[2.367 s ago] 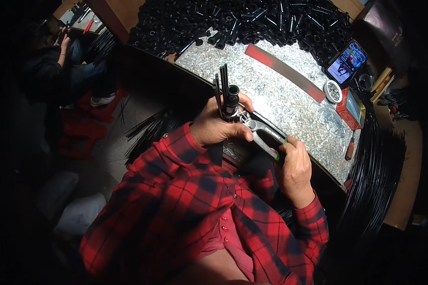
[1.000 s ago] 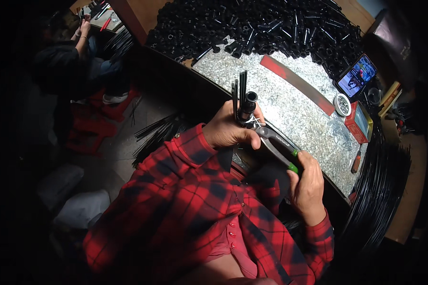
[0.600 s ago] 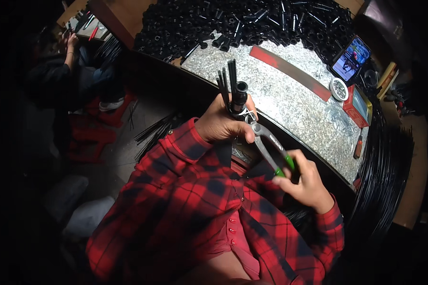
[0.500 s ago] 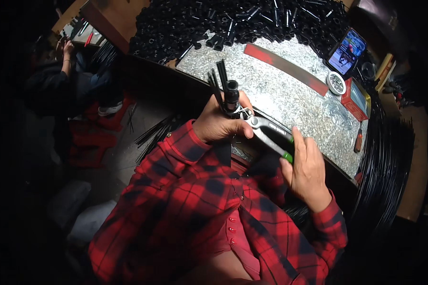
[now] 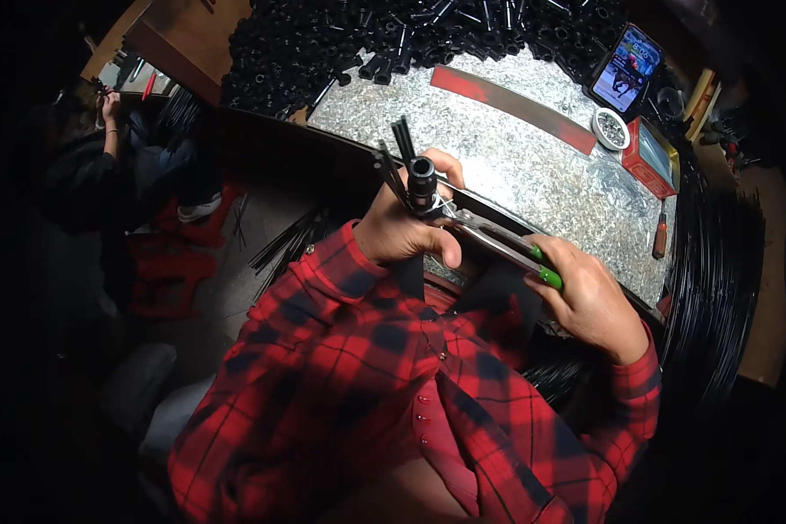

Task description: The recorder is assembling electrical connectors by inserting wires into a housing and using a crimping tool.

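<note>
My left hand point(image 5: 393, 229) is closed around a short black tubular fitting point(image 5: 423, 182), its round open end facing up. Several thin black rods point(image 5: 403, 140) stick out from the same grip, beside the fitting. A pale loop of wire point(image 5: 444, 210) shows at the fitting's base. My right hand point(image 5: 587, 293) grips silver pliers point(image 5: 500, 242) by their green-sleeved handles. The pliers' jaws are at the wire, close to my left thumb; whether they bite on it I cannot tell. Both hands are in front of the bench's near edge.
On the speckled bench point(image 5: 498, 148) lie a red-and-dark flat bar point(image 5: 511, 109), a heap of black fittings point(image 5: 323, 52), a phone point(image 5: 627, 70), a white bowl point(image 5: 611, 118), a red box point(image 5: 648, 162) and a screwdriver point(image 5: 660, 234). Black rods point(image 5: 716, 279) stand bundled right. Another person point(image 5: 96, 166) sits far left.
My right hand has moved right and slightly down. The pliers have turned, and their handles are closer together. The fitting tilts more toward me, showing its open end.
</note>
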### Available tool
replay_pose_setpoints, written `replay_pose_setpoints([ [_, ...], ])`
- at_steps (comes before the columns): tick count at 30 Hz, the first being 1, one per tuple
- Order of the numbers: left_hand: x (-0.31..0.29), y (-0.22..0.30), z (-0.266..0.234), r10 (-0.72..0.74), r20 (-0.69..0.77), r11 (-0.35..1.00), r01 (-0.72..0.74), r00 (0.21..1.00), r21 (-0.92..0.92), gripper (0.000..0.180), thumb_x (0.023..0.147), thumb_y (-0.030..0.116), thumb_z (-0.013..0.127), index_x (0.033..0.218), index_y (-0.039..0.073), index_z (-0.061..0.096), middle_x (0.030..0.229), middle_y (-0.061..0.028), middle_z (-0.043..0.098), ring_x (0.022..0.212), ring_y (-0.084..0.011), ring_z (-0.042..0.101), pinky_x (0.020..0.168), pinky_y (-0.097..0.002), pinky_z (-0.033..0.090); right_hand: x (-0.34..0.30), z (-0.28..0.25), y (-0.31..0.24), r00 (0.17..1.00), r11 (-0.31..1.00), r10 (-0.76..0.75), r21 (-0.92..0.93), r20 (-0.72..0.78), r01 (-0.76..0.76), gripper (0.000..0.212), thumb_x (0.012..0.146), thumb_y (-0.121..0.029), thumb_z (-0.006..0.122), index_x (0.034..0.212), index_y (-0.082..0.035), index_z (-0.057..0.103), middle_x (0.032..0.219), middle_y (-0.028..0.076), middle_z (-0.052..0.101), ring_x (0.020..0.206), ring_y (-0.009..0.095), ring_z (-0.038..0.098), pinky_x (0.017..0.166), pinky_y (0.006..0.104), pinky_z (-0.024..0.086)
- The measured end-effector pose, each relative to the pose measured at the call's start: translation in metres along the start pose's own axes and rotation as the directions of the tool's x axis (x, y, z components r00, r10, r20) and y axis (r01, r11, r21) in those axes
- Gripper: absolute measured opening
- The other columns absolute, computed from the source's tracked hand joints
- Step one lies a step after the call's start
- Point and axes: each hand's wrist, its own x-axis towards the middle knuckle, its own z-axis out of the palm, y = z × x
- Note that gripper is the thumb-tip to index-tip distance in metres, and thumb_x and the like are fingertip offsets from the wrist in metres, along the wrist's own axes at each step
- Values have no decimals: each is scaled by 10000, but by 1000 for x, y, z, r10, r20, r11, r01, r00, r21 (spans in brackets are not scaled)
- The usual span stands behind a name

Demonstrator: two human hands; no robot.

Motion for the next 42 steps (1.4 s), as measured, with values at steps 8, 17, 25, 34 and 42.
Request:
replay_pose_setpoints([
  [8,-2,-5,4,-54,-126,987,33,991,-158,885,382,542,776,985,24,387,577,79,355,514,-19,352,490,-167,276,6,16,4,891,841,178,404,418,-358,208,851,-147,592,987,3,541,669,137,537,608,250,530,596,316,418],
  [17,0,-1,-4,-26,-55,995,21,998,-102,912,366,559,773,1001,24,395,588,87,349,527,-13,339,496,-175,271,0,19,0,969,932,157,297,190,-209,203,806,-72,626,971,14,545,686,176,549,608,287,554,590,314,431],
  [25,-2,-3,-13,-56,1,991,55,998,-118,662,400,497,829,740,66,460,819,16,446,675,-53,419,599,-233,345,-13,9,-2,998,998,36,-44,-55,-38,360,711,-28,674,1049,-16,550,775,169,567,676,345,564,587,346,443],
  [34,3,10,-2,-228,121,950,248,966,-192,799,369,411,879,889,112,350,652,92,329,582,-7,316,512,-183,264,-19,-10,-14,981,811,-128,-584,-146,19,487,715,-110,679,1168,-24,526,698,113,454,590,272,505,511,370,399],
  [42,1,-1,-1,-166,106,981,175,980,-84,729,433,279,919,820,140,318,663,78,318,580,-22,292,498,-192,256,-15,-9,-17,984,764,-136,-645,-118,29,494,742,-146,661,1188,-1,508,683,116,442,572,262,501,502,374,395],
])
